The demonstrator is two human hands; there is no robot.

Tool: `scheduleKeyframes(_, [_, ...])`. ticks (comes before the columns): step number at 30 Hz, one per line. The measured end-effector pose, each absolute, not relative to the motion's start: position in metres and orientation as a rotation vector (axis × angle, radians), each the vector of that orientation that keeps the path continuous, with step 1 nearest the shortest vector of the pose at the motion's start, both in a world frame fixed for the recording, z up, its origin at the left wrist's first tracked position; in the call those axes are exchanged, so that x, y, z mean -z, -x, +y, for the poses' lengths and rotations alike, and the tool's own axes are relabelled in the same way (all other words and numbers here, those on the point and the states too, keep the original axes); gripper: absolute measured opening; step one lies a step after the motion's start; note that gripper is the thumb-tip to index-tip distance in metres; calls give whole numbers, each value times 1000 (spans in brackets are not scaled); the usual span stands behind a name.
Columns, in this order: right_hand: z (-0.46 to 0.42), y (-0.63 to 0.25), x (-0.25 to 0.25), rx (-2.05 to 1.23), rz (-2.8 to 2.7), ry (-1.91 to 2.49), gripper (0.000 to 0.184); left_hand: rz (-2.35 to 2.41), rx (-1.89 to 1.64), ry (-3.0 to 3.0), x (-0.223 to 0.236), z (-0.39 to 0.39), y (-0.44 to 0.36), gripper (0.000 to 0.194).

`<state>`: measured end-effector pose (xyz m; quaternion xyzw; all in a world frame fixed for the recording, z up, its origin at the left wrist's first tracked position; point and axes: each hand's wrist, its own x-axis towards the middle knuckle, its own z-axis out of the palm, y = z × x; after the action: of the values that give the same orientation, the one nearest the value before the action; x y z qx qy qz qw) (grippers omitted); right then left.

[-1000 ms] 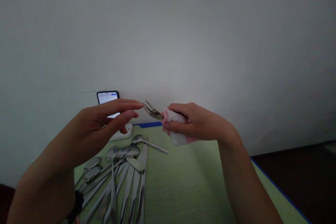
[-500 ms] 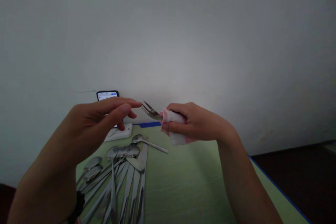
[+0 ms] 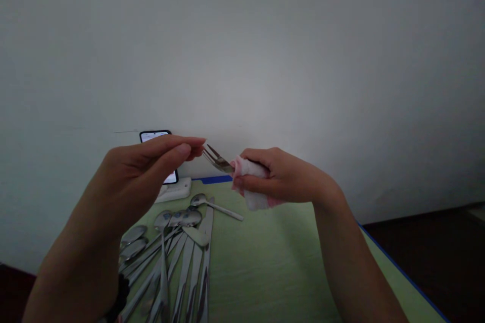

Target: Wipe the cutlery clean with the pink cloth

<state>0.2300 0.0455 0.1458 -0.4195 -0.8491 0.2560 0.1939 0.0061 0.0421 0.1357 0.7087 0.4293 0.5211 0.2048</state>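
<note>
My right hand (image 3: 278, 174) is closed round a folded white and pink cloth (image 3: 254, 201), which wraps the handle of a metal fork (image 3: 220, 161). The fork's tines stick out of the cloth to the left, tilted upward. Nearest to the tine tips is my left hand (image 3: 147, 166), its fingers stretched out and holding nothing. Whether a fingertip touches the tines I cannot tell. Below the hands lie several metal spoons (image 3: 192, 218) and table knives (image 3: 185, 272), heaped with their handles toward me.
A phone (image 3: 172, 176) leans upright on a white stand (image 3: 178, 189) against the pale wall (image 3: 242, 60), partly behind my left hand. One spoon (image 3: 223, 211) lies crosswise by the heap. The green table (image 3: 265, 262) has a blue edge (image 3: 401, 272) at the right.
My left fingers have risen slightly and drawn closer together at the fork's tips. The left forearm has shifted a little to the right. My right hand, cloth and fork have stayed nearly still.
</note>
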Motion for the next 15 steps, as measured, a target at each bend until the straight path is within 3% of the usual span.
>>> scheduleKeyframes(15, [46, -230, -144, -762, -2358, 1168, 29, 1232, -1372, -2059, -138, 42, -4, 19])
